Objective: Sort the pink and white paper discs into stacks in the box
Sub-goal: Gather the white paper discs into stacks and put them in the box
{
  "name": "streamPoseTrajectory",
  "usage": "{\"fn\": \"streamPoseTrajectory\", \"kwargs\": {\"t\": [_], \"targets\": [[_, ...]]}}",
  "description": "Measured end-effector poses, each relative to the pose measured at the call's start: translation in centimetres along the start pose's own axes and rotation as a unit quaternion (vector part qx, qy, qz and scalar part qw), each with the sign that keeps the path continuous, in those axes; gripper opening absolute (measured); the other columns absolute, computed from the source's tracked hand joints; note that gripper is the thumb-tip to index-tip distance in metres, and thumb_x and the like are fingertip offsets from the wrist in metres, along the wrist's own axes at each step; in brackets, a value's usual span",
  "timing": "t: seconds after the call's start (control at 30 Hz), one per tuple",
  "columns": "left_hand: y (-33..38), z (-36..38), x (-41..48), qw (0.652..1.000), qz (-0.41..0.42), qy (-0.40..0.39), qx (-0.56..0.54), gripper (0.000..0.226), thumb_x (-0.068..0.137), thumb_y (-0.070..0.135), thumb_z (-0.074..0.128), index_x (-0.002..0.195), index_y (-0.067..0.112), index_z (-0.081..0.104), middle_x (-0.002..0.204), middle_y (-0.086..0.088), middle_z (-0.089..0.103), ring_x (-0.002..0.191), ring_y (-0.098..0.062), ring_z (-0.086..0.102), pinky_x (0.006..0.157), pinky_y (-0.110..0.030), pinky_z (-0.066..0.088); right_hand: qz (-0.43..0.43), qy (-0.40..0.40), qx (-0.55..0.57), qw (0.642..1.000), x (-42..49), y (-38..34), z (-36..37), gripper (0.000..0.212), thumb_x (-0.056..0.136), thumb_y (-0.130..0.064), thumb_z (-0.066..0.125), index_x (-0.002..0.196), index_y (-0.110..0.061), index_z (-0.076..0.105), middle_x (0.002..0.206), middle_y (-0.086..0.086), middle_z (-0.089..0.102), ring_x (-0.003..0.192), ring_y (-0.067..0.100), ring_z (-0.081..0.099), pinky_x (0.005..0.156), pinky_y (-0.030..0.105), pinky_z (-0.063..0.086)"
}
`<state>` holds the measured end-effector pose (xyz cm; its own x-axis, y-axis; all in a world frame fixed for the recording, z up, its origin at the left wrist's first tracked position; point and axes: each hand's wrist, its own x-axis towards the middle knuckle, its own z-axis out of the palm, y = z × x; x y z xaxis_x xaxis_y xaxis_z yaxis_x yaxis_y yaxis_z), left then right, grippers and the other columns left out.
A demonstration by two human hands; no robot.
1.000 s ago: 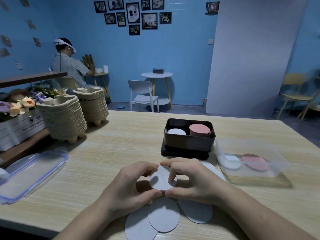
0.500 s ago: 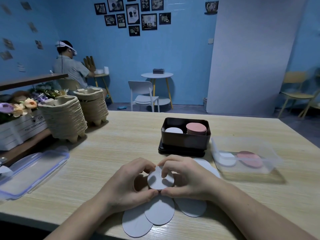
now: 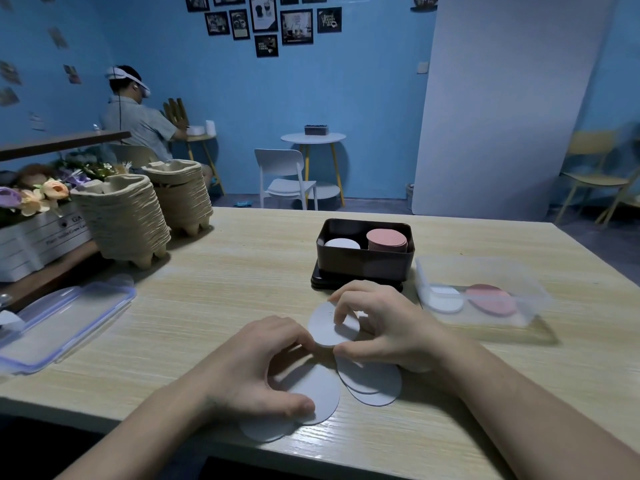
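The left hand [image 3: 256,368] arches over the loose discs [image 3: 320,396] at six o'clock on the table and covers much of them, so they cannot be counted. Whether its fingertips touch the white disc [image 3: 327,329] pinched by the right hand [image 3: 391,330] is unclear. The right hand's fingers hide that disc's right edge. At twelve o'clock from the hands, the near wall of the dark box [image 3: 363,268] hides the lower part of the white stack [image 3: 342,243] and the pink stack [image 3: 386,239]. At three o'clock the clear tub [image 3: 485,271] is smeared and its contents are hazy. At nine o'clock the clear lid [image 3: 69,320] runs off the left edge. Both forearms are cut off by the bottom edge.
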<state>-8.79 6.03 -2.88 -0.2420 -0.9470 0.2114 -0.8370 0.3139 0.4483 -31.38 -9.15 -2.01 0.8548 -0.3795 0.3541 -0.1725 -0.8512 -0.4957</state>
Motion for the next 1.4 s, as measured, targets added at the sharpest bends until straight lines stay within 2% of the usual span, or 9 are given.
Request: {"fn": "streamPoseTrajectory", "kwargs": {"t": [0.1, 0.27, 0.4, 0.6, 0.73, 0.93, 1.07, 1.23, 1.4], "targets": [[0.0, -0.3, -0.4, 1.000, -0.005, 0.001, -0.012, 0.057, 0.070, 0.059, 0.085, 0.119, 0.050, 0.059, 0.113, 0.029, 0.056, 0.111, 0.001, 0.055, 0.091, -0.022, 0.048, 0.001, -0.002, 0.006, 1.000, 0.0, 0.0, -0.1, 0.029, 0.080, -0.039, 0.086, 0.095, -0.024, 0.067, 0.120, -0.008, 0.062, 0.114, 0.008, 0.058, 0.087, 0.028, 0.053], [-0.3, -0.3, -0.2, 1.000, -0.005, 0.029, 0.008, 0.038, 0.083, 0.056, 0.077, 0.114, 0.037, 0.063, 0.107, 0.022, 0.062, 0.104, -0.001, 0.057, 0.087, -0.033, 0.053, 0.011, -0.013, 0.002, 1.000, 0.0, 0.1, -0.2, 0.030, 0.081, -0.040, 0.086, 0.097, -0.024, 0.067, 0.122, -0.010, 0.061, 0.117, 0.009, 0.057, 0.090, 0.029, 0.052], [-0.6, -0.3, -0.3, 0.998, -0.016, 0.049, 0.032, 0.033, 0.087, 0.060, 0.066, 0.111, 0.037, 0.062, 0.105, 0.022, 0.062, 0.101, -0.002, 0.058, 0.084, -0.034, 0.054, 0.022, -0.018, 0.003, 1.000, 0.1, 0.2, -0.2, 0.028, 0.081, -0.038, 0.087, 0.097, -0.026, 0.066, 0.124, -0.011, 0.060, 0.113, 0.005, 0.056, 0.080, 0.018, 0.050], [-1.0, -0.5, -0.8, 0.999, -0.032, 0.011, -0.001, 0.058, 0.074, 0.068, 0.078, 0.122, 0.041, 0.058, 0.115, 0.027, 0.056, 0.111, -0.002, 0.057, 0.091, -0.030, 0.054, 0.025, -0.025, -0.009, 0.999, 0.0, 0.3, -0.1, 0.029, 0.081, -0.040, 0.086, 0.098, -0.028, 0.066, 0.126, -0.015, 0.059, 0.117, 0.006, 0.055, 0.084, 0.024, 0.053], [-1.1, -0.5, -0.4, 0.999, -0.034, 0.024, -0.018, 0.051, 0.074, 0.061, 0.079, 0.116, 0.041, 0.059, 0.113, 0.022, 0.059, 0.109, -0.006, 0.059, 0.091, -0.034, 0.056, 0.031, -0.027, -0.011, 0.999, 0.0, 0.4, -0.2, 0.029, 0.081, -0.040, 0.086, 0.098, -0.030, 0.065, 0.125, -0.014, 0.058, 0.116, 0.006, 0.056, 0.084, 0.029, 0.055], [-1.5, -0.9, -0.8, 0.995, -0.004, 0.083, -0.053, 0.044, 0.074, 0.044, 0.083, 0.112, 0.030, 0.066, 0.105, 0.019, 0.066, 0.102, -0.011, 0.065, 0.082, -0.022, 0.054, 0.047, -0.020, -0.034, 0.998, 0.2, 0.8, -0.2, 0.033, 0.078, -0.050, 0.083, 0.098, -0.036, 0.061, 0.123, -0.013, 0.059, 0.103, 0.012, 0.060, 0.083, 0.037, 0.056], [-1.8, -0.9, 0.3, 0.988, 0.049, 0.143, -0.030, 0.047, 0.076, 0.042, 0.084, 0.114, 0.019, 0.068, 0.107, 0.012, 0.069, 0.101, -0.009, 0.066, 0.083, -0.023, 0.052, 0.039, -0.023, -0.043, 0.998, 0.2, 0.6, 0.1, 0.038, 0.079, -0.052, 0.082, 0.105, -0.032, 0.061, 0.118, -0.009, 0.062, 0.102, 0.012, 0.058, 0.084, 0.039, 0.054], [-2.2, 0.0, 1.8, 0.983, 0.047, 0.179, -0.005, 0.042, 0.078, 0.044, 0.082, 0.107, 0.020, 0.063, 0.112, 0.011, 0.068, 0.106, -0.005, 0.064, 0.084, -0.030, 0.054, 0.021, -0.028, -0.030, 0.999, 0.2, 0.4, 0.2, 0.045, 0.086, -0.054, 0.079, 0.121, -0.036, 0.056, 0.123, -0.008, 0.063, 0.115, 0.016, 0.059, 0.090, 0.042, 0.055], [-2.4, 1.0, 2.3, 0.972, 0.072, 0.221, 0.022, 0.041, 0.079, 0.044, 0.082, 0.099, 0.015, 0.060, 0.106, 0.009, 0.068, 0.094, -0.009, 0.064, 0.076, -0.029, 0.054, 0.009, -0.028, -0.034, 0.999, 0.5, 0.2, 0.7, 0.047, 0.089, -0.047, 0.080, 0.127, -0.032, 0.056, 0.121, -0.013, 0.062, 0.107, 0.013, 0.060, 0.088, 0.036, 0.054]]}}
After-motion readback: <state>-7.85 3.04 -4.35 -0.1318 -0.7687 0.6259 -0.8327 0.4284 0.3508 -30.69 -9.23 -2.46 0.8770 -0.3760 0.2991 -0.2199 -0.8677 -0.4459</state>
